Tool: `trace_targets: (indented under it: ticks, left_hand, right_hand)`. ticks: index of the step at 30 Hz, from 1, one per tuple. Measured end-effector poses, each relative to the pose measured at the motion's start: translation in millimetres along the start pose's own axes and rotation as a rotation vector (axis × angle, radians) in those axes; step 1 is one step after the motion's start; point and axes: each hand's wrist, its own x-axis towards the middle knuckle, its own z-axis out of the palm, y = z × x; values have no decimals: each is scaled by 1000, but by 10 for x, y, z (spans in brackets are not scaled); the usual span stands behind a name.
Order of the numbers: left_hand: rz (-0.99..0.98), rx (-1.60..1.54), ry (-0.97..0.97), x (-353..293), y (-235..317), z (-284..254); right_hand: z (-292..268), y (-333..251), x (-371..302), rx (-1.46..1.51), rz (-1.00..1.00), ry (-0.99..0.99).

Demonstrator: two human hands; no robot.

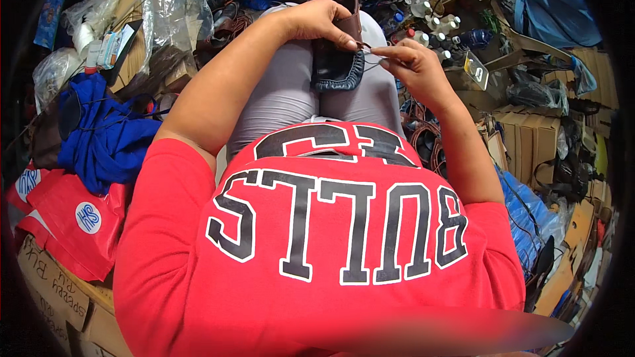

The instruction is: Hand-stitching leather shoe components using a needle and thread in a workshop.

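A leather moccasin-style shoe [338, 74] rests across my lap, with a gathered black toe nearest me and a brown heel end pointing away. My left hand [317, 23] is closed on its brown side, thumb pressed along the edge. From that edge a short brown lace [364, 45] runs toward my right hand [413, 66]. My right thumb and index finger pinch the lace just right of the shoe. A thin dark strand hangs below those fingers; whether it is part of the lace I cannot tell. The shoe's inside is partly hidden by my left hand.
Several small bottles [436, 23] stand beyond my right hand. A blue cloth [109, 132] and a red bag [73, 225] lie at left, cardboard boxes [519, 142] at right. A person in a light blue garment [552, 10] is at the far right.
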Motion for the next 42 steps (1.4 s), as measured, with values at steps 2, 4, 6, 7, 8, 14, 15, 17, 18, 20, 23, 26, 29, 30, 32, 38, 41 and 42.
trace_targets:
  ticks: [2, 4, 6, 7, 8, 14, 15, 17, 18, 20, 23, 26, 29, 30, 32, 38, 41, 42]
  left_hand:
    - [10, 15, 43, -3, -24, 4]
    - [9, 3, 28, 10, -59, -10]
    - [6, -5, 15, 25, -108, -38]
    - [8, 7, 7, 36, -133, -42]
    - [9, 18, -2, 35, -142, -38]
    - [62, 111, -91, -43, -104, -141]
    - [62, 110, -90, -46, -114, -148]
    - [106, 229, -82, -53, -103, -163]
    - [108, 229, -82, -57, -88, -152]
    - [112, 375, -10, -70, -23, -99]
    - [58, 304, 54, -81, 131, -26]
    - [99, 346, 89, 70, 133, 65]
    - [81, 405, 82, 195, 145, 51]
    - [93, 318, -19, 225, 115, 2]
    - [62, 209, -195, 261, 99, -76]
    - [24, 320, -187, 310, 152, -72]
    - [34, 316, -168, 347, 118, -47]
    - [36, 301, -175, 359, 105, -51]
  right_hand:
    - [47, 34, 75, -19, -21, 7]
    - [81, 52, 111, -14, -22, 13]
    - [100, 55, 151, -6, -27, 20]
    - [95, 46, 166, -47, -23, 20]
    - [94, 37, 174, -88, -17, 19]
    - [11, -136, 228, -302, -63, -36]
    - [5, -168, 242, -302, -63, -37]
    - [-9, -229, 269, -380, -78, -67]
    - [-17, -261, 285, -382, -78, -67]
    - [-30, -307, 323, -483, -104, -122]
    - [-94, -300, 390, -452, -132, -205]
    - [-168, -69, 450, -245, -47, -300]
    - [-174, 240, 431, 4, 73, -358]
    - [-149, 289, 418, 171, 135, -356]
    - [-146, 361, 415, 369, 243, -362]
    - [-133, 454, 463, 315, 203, -374]
    - [-84, 514, 436, 368, 213, -351]
    - [-73, 528, 424, 366, 212, -356]
